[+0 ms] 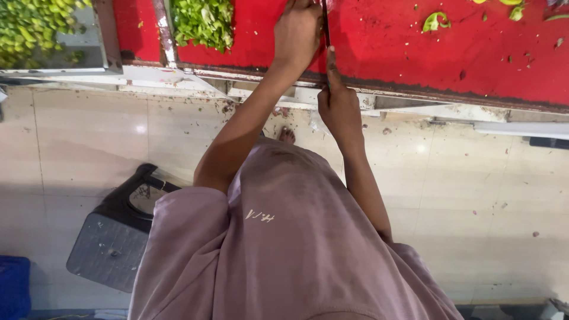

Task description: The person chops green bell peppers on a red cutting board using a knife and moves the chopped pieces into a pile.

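A floor of large pale cream tiles (486,195) is seen below the hands, marked with thin grout lines, scattered dark specks and soft glare spots from overhead light. A long work surface covered in red (415,53) is laid across the top, its worn edge carried on a white metal frame (415,109). To the left of the hands, a steel tray wall (106,35) is set on the frame. Lower left, a dark grey plastic stool (112,243) is placed on the tiles, and a blue object (13,284) is cut off at the corner.
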